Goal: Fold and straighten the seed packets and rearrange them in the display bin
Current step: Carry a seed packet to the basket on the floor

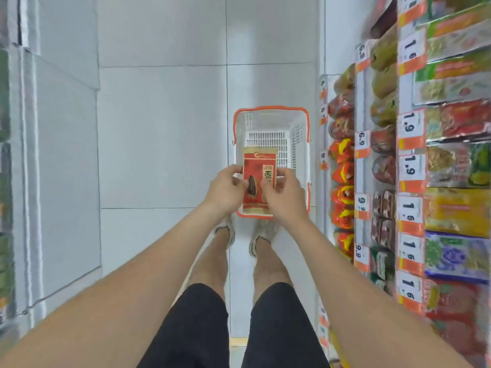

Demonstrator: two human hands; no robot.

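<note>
A red and gold seed packet (259,168) with a sunflower seed picture is held upright in front of me, over the near end of a white basket with an orange rim (271,112). My left hand (225,191) pinches the packet's left edge. My right hand (285,195) grips its right side, thumb across the front. The basket sits on the floor and looks empty where its slatted bottom shows. The packet hides the basket's near part.
Shelves on the right carry many snack packets (342,176) with orange and white price tags (410,168). White cabinets (61,155) line the left side. My legs and shoes (257,235) stand just behind the basket on pale floor tiles.
</note>
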